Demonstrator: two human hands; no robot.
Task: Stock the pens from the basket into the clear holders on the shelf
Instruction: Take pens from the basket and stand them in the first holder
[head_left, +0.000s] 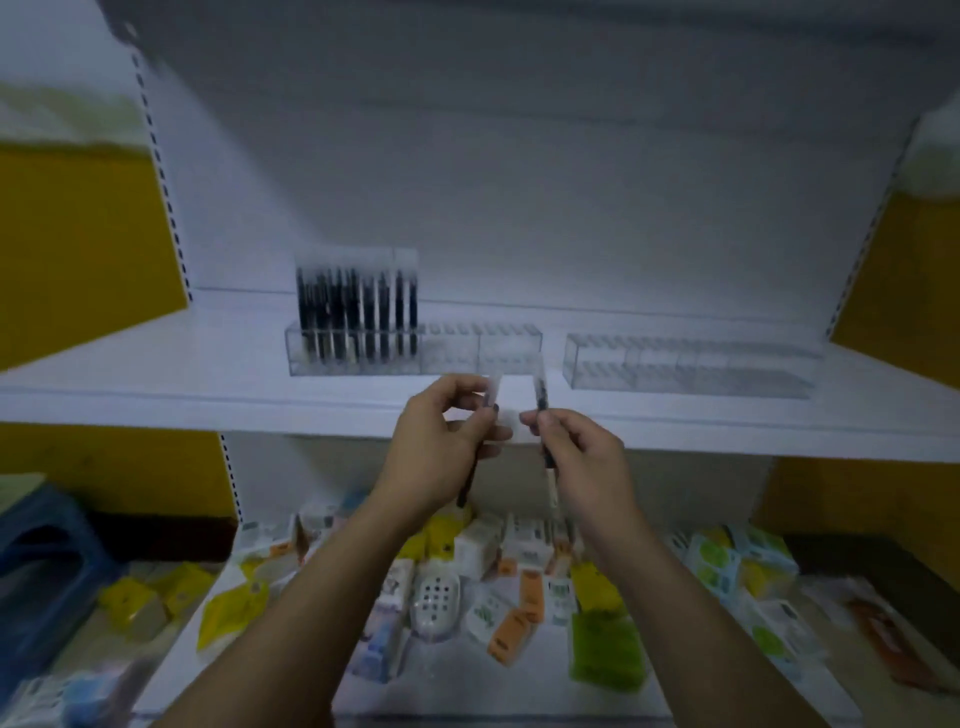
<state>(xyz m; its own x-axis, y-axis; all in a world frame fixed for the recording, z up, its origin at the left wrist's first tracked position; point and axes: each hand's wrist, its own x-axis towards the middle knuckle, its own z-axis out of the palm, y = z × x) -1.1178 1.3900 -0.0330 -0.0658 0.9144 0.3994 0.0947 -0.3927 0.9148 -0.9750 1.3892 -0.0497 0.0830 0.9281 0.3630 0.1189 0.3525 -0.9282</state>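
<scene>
white shelving, a pen in each hand

white metal shelving (156, 364) stands against a yellow wall (78, 234), and the whole view is blurred. on the upper shelf a long clear holder (483, 356) carries a row of black pens (358, 317) standing upright in its left part. a second clear holder (691, 366) sits to the right, with a gap between the two. both hands are raised in front of the shelf's front edge, close together but not touching. the left hand (441, 452) has its fingers curled round a dark pen (466, 486), whose pale top shows above the fingers and whose dark end pokes out below the palm. the right hand (587, 457) pinches a second pen (543, 392) between thumb and fingers, nearly upright, just below the first holder's right end. on the lower shelf lie boxes and packets (519, 566) in white, yellow, orange and green. a blue stool (47, 561) stands at far left.
</scene>
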